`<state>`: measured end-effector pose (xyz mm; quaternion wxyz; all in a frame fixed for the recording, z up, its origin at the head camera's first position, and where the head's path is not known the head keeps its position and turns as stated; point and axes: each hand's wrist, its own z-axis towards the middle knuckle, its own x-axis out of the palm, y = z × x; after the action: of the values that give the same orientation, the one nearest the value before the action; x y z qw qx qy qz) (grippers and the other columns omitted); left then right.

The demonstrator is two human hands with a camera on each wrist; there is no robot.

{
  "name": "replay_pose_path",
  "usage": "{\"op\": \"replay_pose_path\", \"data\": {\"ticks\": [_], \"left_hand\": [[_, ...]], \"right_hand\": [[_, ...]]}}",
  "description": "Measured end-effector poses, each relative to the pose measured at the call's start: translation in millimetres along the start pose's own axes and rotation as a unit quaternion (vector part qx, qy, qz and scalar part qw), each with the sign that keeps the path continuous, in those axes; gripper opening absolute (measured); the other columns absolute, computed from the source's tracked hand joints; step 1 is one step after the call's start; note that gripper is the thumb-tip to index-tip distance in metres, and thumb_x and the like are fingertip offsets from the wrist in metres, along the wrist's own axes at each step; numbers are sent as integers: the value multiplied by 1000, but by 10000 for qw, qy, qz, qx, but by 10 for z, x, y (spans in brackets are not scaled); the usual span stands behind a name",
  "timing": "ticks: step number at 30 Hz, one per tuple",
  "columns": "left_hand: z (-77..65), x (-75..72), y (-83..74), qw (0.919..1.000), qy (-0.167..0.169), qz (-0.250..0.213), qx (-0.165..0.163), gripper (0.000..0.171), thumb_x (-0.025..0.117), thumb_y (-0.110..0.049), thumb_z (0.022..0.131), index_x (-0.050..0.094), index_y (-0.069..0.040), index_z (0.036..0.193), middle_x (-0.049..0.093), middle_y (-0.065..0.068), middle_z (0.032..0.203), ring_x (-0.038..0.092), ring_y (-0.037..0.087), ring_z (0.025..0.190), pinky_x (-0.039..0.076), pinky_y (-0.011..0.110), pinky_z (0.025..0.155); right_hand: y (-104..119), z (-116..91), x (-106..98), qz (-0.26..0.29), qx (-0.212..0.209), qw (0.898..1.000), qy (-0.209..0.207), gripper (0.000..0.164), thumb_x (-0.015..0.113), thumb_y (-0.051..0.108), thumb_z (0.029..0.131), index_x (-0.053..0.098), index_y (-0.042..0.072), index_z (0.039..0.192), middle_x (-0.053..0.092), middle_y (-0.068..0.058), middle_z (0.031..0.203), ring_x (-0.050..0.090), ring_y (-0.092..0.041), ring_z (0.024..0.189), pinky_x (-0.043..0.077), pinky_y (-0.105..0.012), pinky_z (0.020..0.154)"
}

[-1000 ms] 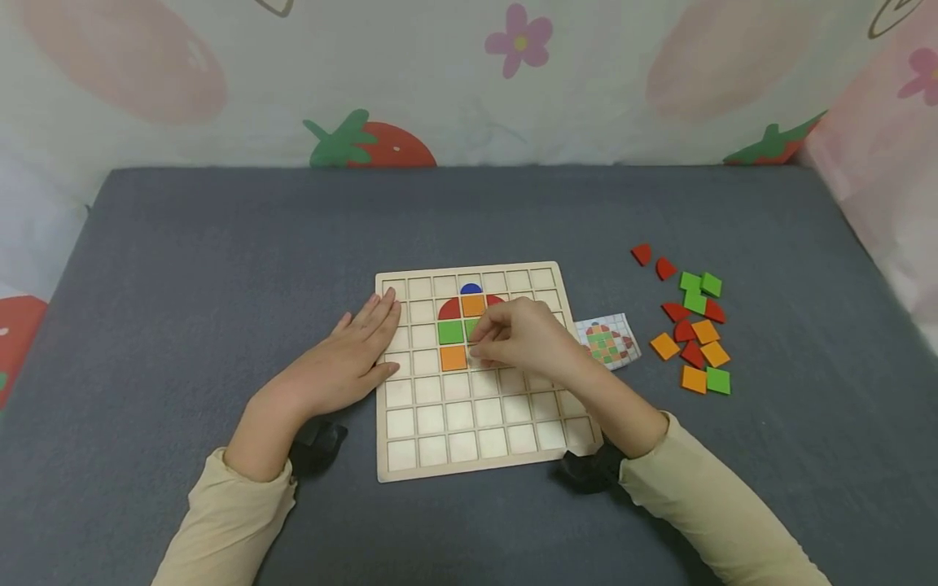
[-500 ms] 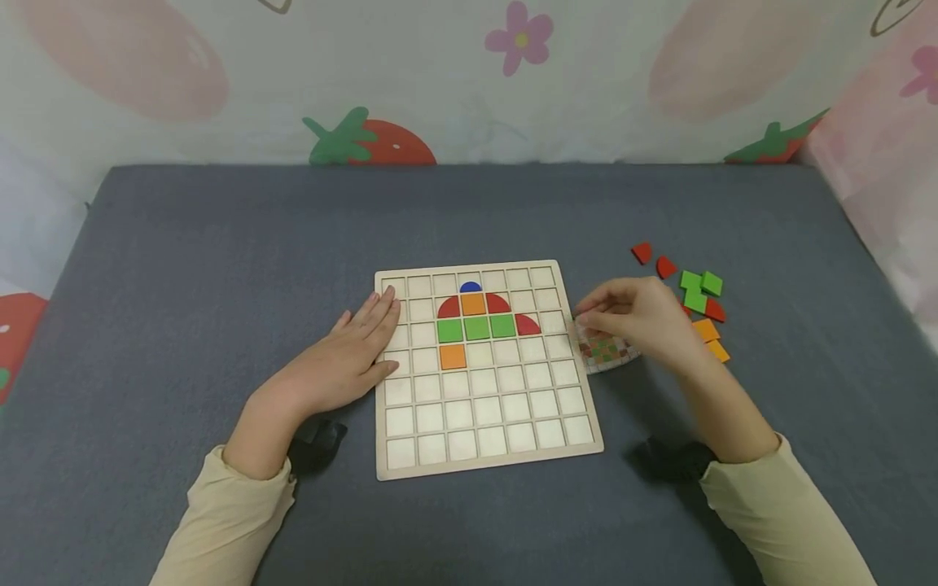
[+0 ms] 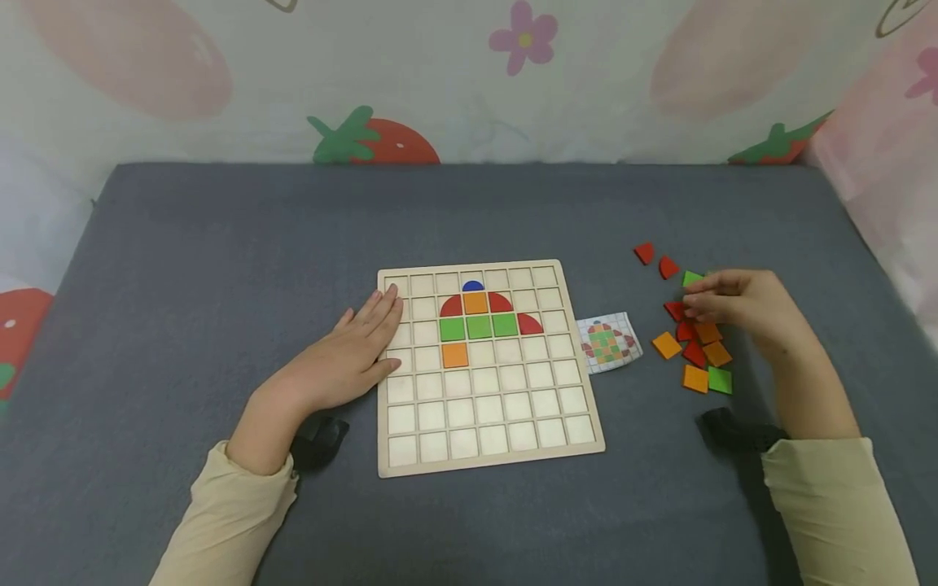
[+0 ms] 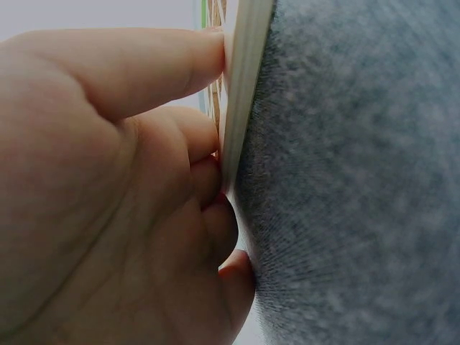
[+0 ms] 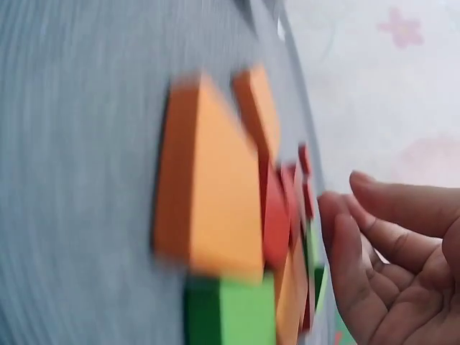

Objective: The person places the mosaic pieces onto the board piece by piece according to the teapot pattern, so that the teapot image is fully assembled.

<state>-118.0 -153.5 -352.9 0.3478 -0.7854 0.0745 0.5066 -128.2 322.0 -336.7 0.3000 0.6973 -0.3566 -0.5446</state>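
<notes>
My left hand [image 3: 344, 358] lies flat with straight fingers on the left edge of the wooden grid board [image 3: 491, 461]; the left wrist view shows the fingers [image 4: 180, 61] against the board's rim. Above the loose tiles at right hovers my right hand [image 3: 755, 309], fingers loosely bent. In the right wrist view a gap shows between thumb and fingers [image 5: 345, 251], with nothing held. Under or beside it are a green tile [image 3: 692, 278], a red quarter-round tile [image 3: 674, 311] and an orange square tile [image 3: 707, 334]. Some green tiles are hidden by the hand.
On the board sit a blue half-round [image 3: 472, 286], green squares [image 3: 479, 327], orange squares [image 3: 455, 355] and red quarter-rounds [image 3: 529, 324]. A pattern card [image 3: 608, 342] lies against the board's right side. Two red tiles [image 3: 668, 267] lie behind the pile.
My right hand has moved from the board, past the card, to the tile pile at right, uncovering the green row and red pieces on the board. My left hand has stayed put.
</notes>
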Motion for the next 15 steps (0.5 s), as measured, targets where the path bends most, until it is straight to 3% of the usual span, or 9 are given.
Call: {"op": "replay_pose_path", "data": {"ticks": [7, 15], "left_hand": [[8, 9, 12, 10000, -29, 29, 29, 68, 46, -22, 99, 8, 5, 149, -2, 19, 156, -2, 31, 143, 7, 53, 112], [8, 14, 9, 10000, -37, 38, 18, 68, 47, -21, 99, 8, 5, 149, -2, 19, 156, -2, 31, 143, 7, 53, 112]], "right_hand": [[-117, 0, -112, -747, 359, 9958, -378, 37, 63, 18, 92, 58, -11, 114, 62, 20, 77, 60, 2, 70, 49, -15, 65], [-131, -1, -117, -1048, 395, 9928, -416, 39, 66, 19, 90, 58, -10, 114, 61, 20, 74, 56, 2, 69, 45, -15, 64]]}}
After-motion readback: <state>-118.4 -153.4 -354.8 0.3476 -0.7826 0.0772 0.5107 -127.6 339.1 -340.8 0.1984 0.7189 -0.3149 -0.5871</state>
